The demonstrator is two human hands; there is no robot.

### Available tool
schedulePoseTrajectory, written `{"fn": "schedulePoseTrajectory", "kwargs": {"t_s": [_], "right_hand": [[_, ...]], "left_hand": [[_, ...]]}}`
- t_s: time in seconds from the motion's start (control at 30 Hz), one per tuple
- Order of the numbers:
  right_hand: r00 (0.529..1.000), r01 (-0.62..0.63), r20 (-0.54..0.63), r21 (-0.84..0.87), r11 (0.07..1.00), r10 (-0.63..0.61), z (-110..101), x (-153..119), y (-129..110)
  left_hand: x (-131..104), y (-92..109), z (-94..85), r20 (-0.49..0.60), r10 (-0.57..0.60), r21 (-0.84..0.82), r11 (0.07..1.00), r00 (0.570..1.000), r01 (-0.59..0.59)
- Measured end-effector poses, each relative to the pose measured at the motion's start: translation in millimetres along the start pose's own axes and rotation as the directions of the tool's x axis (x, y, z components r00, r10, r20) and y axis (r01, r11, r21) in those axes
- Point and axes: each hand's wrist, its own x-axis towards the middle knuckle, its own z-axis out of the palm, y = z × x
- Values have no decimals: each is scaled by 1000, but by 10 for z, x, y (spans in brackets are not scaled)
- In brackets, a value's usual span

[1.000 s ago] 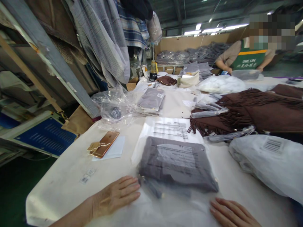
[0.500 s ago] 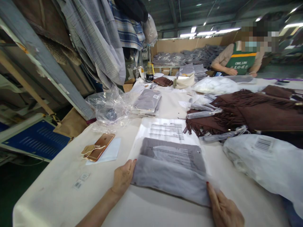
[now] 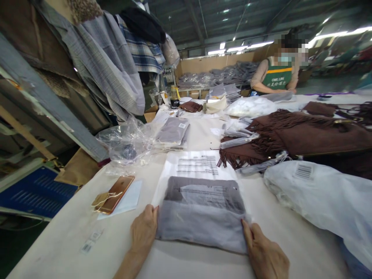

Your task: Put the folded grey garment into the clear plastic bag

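A flat grey pouch in a clear plastic bag (image 3: 200,226) lies in front of me, its near part covered by a paler folded-over layer. My left hand (image 3: 144,226) grips its left edge, thumb and fingers pinched together. At the right edge my right hand (image 3: 266,250) pinches the bag between thumb and fingers. Beneath its far end rests a white printed sheet (image 3: 197,164). Left of my left hand are a gold phone (image 3: 120,195) with a tan string tag (image 3: 101,199) on it, and a pale blue paper (image 3: 132,198).
Packed grey pouches (image 3: 173,131) are stacked ahead, beside crumpled clear plastic (image 3: 124,141). Brown fringed bags (image 3: 305,133) and a white plastic-wrapped bundle (image 3: 314,193) occupy the right side. Barcode stickers (image 3: 90,242) lie at left. Across the table stands a co-worker in a green apron (image 3: 277,79).
Both hands keep hold of the bagged pouch. My view has shifted slightly, so the table's things appear further left. The co-worker's hands have come closer together.
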Motion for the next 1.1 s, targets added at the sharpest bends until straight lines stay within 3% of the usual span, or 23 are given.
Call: {"fn": "schedulePoseTrajectory", "kwargs": {"t_s": [0.07, 0.1, 0.17, 0.23, 0.27, 0.3, 0.33, 0.37, 0.43, 0.53, 0.63, 0.73, 0.8, 0.87, 0.93, 0.97, 1.03, 1.1], "right_hand": [[999, 18, -28, -3, 1000, -18, -10, 4, -20], [999, 26, -41, -5, 1000, -26, -10, 4, -23], [998, 30, -59, -12, 999, -30, -1, 2, -13], [998, 51, -45, -7, 999, -51, 10, -3, 3], [998, 54, -28, -2, 999, -54, 14, -6, 9], [999, 53, -5, -1, 999, -53, 15, -9, 12], [999, 37, 16, -7, 999, -37, 15, -12, 12], [1000, 11, 30, -18, 1000, -10, 13, -15, 9], [998, -59, 20, -36, 998, 60, 9, -12, -2], [993, -114, -42, 14, 993, 115, 8, 18, -13], [987, -139, -77, 58, 989, 143, -6, 38, -6], [979, -163, -118, 38, 986, 166, -99, -39, 67], [968, -158, -182, 83, 984, 171, -239, -159, 188], [912, -151, -339, 248, 957, 232, -453, -313, 389], [788, -165, -483, 432, 887, 382, -707, -464, 688], [725, -203, -502, 499, 843, 472, -828, -527, 873], [662, -361, -406, 564, 743, 630, -1009, -616, 1280], [639, -498, -234, 600, 626, 733, -1075, -671, 1662]], "left_hand": [[-33, 12, -71, -203, 33, -35, 999, 979, -41], [-59, 51, -119, -325, 86, -68, 991, 942, -114], [-112, 205, -216, -502, 281, -112, 916, 818, -384], [-135, 423, -278, -496, 583, -90, 702, 643, -706], [-125, 535, -284, -440, 703, -84, 587, 558, -805], [-99, 634, -272, -369, 782, -91, 507, 502, -857], [-60, 714, -244, -291, 825, -113, 474, 485, -873], [-14, 771, -205, -218, 837, -145, 481, 502, -865], [78, 820, -116, -101, 812, -213, 548, 576, -809], [153, 793, -24, -43, 809, -271, 555, 586, -786], [146, 755, 9, -85, 812, -271, 539, 577, -798], [135, 749, 55, -227, 794, -194, 530, 563, -826], [156, 761, 111, -336, 779, -128, 520, 530, -845], [190, 777, 166, -416, 766, -78, 507, 490, -858], [219, 786, 209, -459, 761, -48, 494, 458, -868], [227, 787, 229, -470, 762, -39, 486, 445, -873], [232, 780, 276, -474, 768, -34, 472, 430, -881], [225, 770, 342, -463, 772, -43, 471, 436, -881]]}}
